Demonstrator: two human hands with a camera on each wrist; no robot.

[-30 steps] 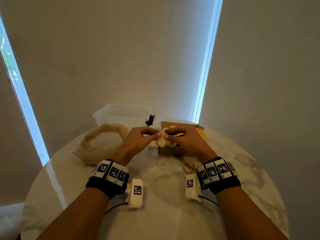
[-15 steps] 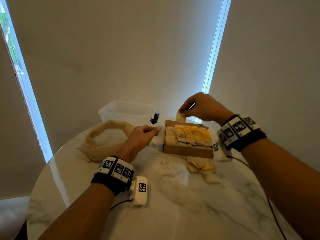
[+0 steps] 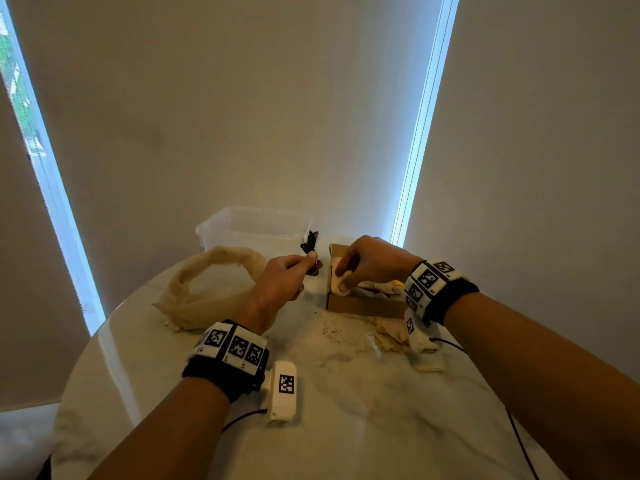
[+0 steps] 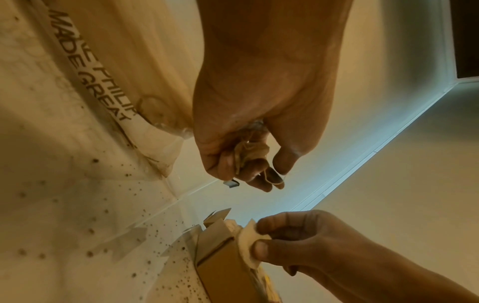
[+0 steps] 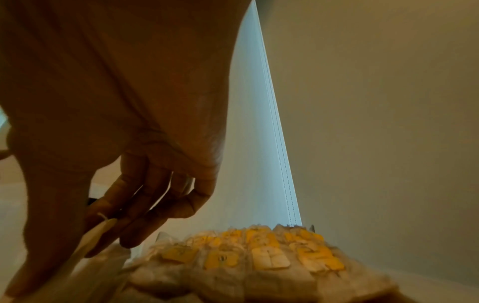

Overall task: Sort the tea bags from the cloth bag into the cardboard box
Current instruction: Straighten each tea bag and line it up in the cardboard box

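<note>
My right hand (image 3: 341, 280) pinches a pale tea bag (image 3: 337, 282) between thumb and fingers at the left end of the open cardboard box (image 3: 363, 304). The left wrist view shows the same tea bag (image 4: 246, 246) touching the box corner (image 4: 220, 266). Rows of tea bags with yellow tags (image 5: 259, 252) fill the box. Left of the box, my left hand (image 3: 313, 263) is raised, its fingers curled round a crumpled paper scrap (image 4: 249, 155) with thread and a staple. The beige cloth bag (image 3: 207, 289) lies slack on the table, far left.
A clear plastic tub (image 3: 252, 226) stands behind the cloth bag, with a black clip (image 3: 309, 242) beside it. Several loose tea bags (image 3: 391, 336) lie in front of the box under my right wrist. Tea crumbs (image 3: 332, 330) dot the round marble table (image 3: 346, 410).
Both hands first held the tea bag together. The right hand lifted it above the box's far side, then lowered it to the box's left end. The left hand stayed put.
</note>
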